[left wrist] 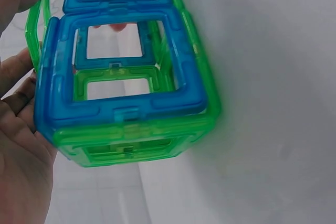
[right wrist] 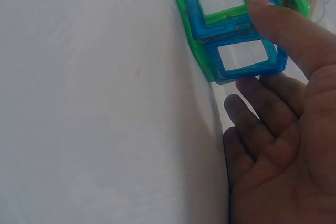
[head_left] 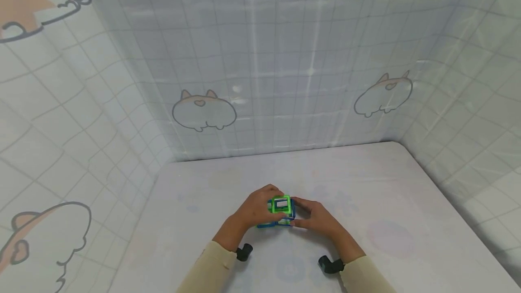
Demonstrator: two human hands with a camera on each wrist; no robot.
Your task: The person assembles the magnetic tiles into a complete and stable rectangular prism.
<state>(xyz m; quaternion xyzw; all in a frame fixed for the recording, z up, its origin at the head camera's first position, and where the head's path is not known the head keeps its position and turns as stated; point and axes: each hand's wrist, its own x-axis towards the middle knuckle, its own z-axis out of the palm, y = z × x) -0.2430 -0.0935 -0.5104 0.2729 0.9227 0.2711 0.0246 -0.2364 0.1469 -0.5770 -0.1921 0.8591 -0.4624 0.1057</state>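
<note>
A boxy structure of blue and green translucent magnetic tiles [left wrist: 131, 114] [right wrist: 202, 30] rests on the table. My left hand [head_left: 257, 208] [left wrist: 23, 145] pinches a green square magnetic tile [head_left: 288, 205] [left wrist: 32, 38] between thumb and fingers, tilted along the structure's top. At the structure's right end, my right hand [head_left: 319, 218] [right wrist: 283, 129] grips it, thumb on the near blue tile and fingertips against the end. Some of the structure's left side is hidden behind the left hand in the head view.
A white table [head_left: 195, 193] with faint printed shapes lies under the hands. Gridded curtains [head_left: 277, 80] with cartoon animals enclose its back and sides. Black wrist cameras [head_left: 330, 265] sit on both wrists, close above the table.
</note>
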